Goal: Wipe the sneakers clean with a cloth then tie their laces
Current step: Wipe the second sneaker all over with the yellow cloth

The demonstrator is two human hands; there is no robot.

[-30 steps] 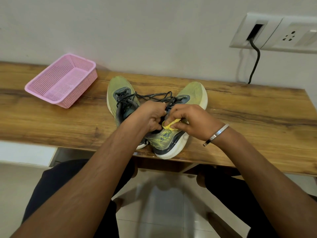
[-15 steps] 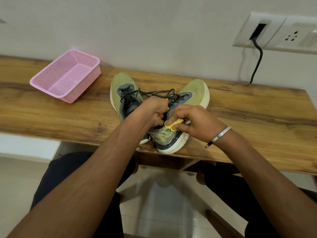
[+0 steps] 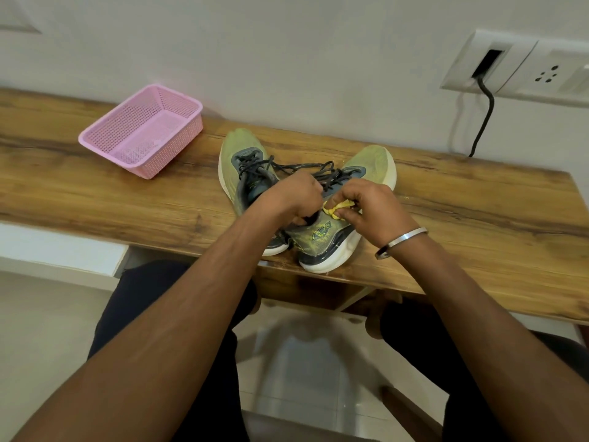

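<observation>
Two green sneakers sit at centre frame on the wooden counter (image 3: pixel 478 218), heels toward the near edge: the left sneaker (image 3: pixel 237 154) partly behind the right sneaker (image 3: pixel 325 240), whose collar the left hand (image 3: pixel 294 196) grips. The right hand (image 3: pixel 369 207) pinches a small bunched yellow cloth (image 3: pixel 338 209) against that shoe's upper. The dark laces (image 3: pixel 306 169) lie loose and tangled between the pair. The shoes look light, with soft mesh and springy soles (best held by collar or heel); the cloth is limp. A side logo shows, unreadable. A pink basket (image 3: pixel 143 130) sits upper left.
</observation>
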